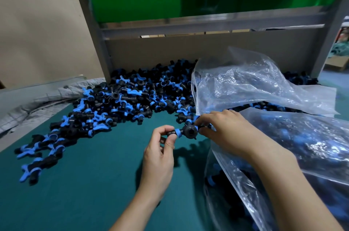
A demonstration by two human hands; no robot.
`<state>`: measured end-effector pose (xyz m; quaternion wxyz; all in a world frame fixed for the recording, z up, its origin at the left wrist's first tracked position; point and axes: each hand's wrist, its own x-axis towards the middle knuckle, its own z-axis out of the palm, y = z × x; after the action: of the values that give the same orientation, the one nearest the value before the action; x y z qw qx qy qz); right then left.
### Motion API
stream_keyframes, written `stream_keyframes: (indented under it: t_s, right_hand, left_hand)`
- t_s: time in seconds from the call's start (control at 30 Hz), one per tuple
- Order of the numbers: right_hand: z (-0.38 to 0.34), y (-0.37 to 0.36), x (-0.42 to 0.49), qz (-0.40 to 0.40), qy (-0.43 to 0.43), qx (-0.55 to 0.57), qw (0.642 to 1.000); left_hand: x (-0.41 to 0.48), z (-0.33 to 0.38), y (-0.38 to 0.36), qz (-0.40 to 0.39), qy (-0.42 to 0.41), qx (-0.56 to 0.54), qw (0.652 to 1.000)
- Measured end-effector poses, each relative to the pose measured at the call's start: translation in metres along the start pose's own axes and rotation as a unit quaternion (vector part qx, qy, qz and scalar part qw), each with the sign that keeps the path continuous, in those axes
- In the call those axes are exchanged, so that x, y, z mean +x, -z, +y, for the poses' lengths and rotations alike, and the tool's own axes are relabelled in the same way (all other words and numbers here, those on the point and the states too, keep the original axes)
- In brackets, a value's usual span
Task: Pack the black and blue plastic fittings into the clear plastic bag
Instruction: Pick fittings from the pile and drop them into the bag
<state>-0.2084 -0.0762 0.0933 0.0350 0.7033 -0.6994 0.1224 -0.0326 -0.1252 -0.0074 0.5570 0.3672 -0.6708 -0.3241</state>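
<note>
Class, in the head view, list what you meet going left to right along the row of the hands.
Left to right: loose fittings on the green mat → left hand → held fitting → right hand → clear plastic bag.

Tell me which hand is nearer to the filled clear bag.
Right. The right hand is at the edge of the filled clear bag; the left hand pinches a fitting farther left.

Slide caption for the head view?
Left hand and right hand hold one fitting beside the loose pile and clear bag.
</note>
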Motion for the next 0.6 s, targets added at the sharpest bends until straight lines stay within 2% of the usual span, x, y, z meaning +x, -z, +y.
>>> stream_keyframes:
  t_s: [0.6]
  right_hand:
    - [-0.0056,0.0078,-0.0051,-0.002,-0.003,0.026,1.000]
  left_hand:
    - [0.0030,0.0021,0.0003,-0.005,0.024,-0.031,0.999]
